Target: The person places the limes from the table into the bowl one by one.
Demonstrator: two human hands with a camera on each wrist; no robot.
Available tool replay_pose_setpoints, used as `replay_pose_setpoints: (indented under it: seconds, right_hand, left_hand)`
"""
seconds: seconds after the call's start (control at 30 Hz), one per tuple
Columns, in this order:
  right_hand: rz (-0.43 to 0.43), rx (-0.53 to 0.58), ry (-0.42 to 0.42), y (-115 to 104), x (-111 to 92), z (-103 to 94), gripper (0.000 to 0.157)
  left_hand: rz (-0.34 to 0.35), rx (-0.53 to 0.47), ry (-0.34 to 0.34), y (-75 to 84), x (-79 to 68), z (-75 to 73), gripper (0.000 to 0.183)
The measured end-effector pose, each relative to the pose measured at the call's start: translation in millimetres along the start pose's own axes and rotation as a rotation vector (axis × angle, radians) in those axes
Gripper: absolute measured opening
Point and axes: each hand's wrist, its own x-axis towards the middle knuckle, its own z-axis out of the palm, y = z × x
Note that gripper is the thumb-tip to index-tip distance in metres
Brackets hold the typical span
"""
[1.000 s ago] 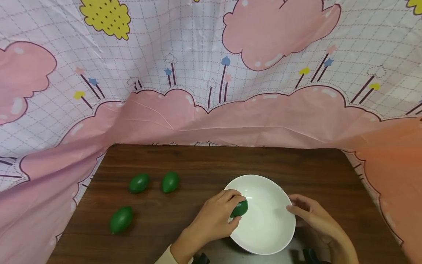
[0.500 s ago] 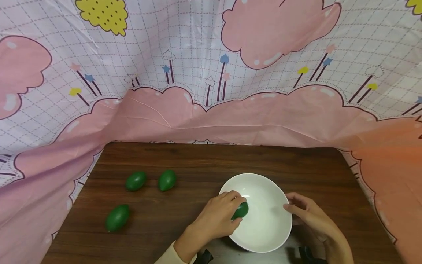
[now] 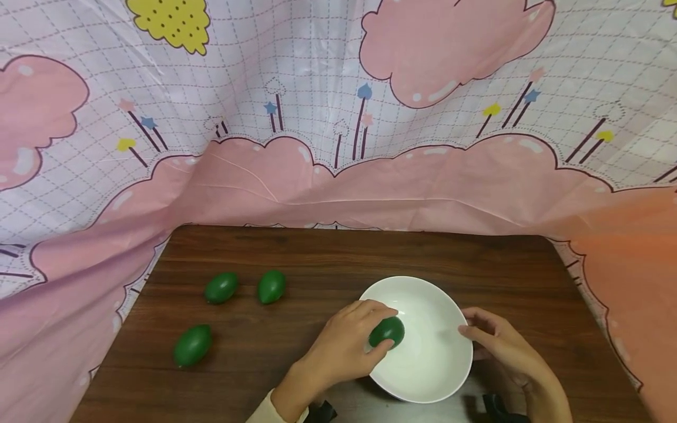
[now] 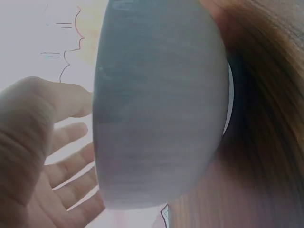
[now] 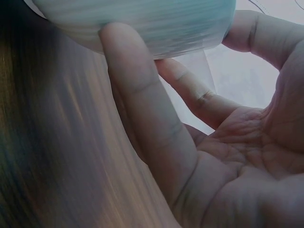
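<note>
A white bowl (image 3: pixel 428 358) stands on the table, and a dark green lime (image 3: pixel 386 332) is inside it near the left wall. My left hand (image 3: pixel 346 343) reaches over the left rim, its fingers spread and loosened around the lime, thumb low and index finger above. In the left wrist view the bowl's outer wall (image 4: pixel 159 104) hides the lime, while the fingers of the left hand (image 4: pixel 52 161) show apart. My right hand (image 3: pixel 505 346) holds the bowl's right rim between thumb and fingers; the right wrist view shows its fingers (image 5: pixel 142 90) against the outside wall.
Three more limes lie on the left of the dark wooden table (image 3: pixel 296 382): a back-left lime (image 3: pixel 221 288), a lime (image 3: pixel 271 286) to its right and a nearer lime (image 3: pixel 193 345). A patterned pink-and-white curtain (image 3: pixel 328 194) encloses the table behind and at the sides.
My left fingers have loosened and spread, and more of the lime shows between them in the bowl. My right hand stays on the rim. The head view has shifted slightly.
</note>
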Motion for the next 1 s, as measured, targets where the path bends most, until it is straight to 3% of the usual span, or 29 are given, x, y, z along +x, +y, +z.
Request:
replay_pose_setpoints:
  seconds: [0.33, 0.57, 0.77, 1.0]
  right_hand:
    - [0.019, -0.001, -0.009, 1, 0, -1.4, 0.041]
    - [0.017, 0.002, -0.012, 2, 2, 0.3, 0.042]
    - [0.052, -0.018, 0.007, 1, -1, -2.6, 0.044]
    - [0.02, -0.012, -0.008, 0, 1, -2.5, 0.042]
  left_hand:
    - [-0.087, -0.103, 0.078, -10.0, -7.5, -9.2, 0.041]
    - [-0.121, -0.072, 0.096, -22.4, -16.5, -14.0, 0.041]
    - [-0.175, -0.08, 0.098, -25.0, -21.2, -9.8, 0.046]
    - [-0.19, -0.065, 0.143, -30.1, -22.5, -9.4, 0.05]
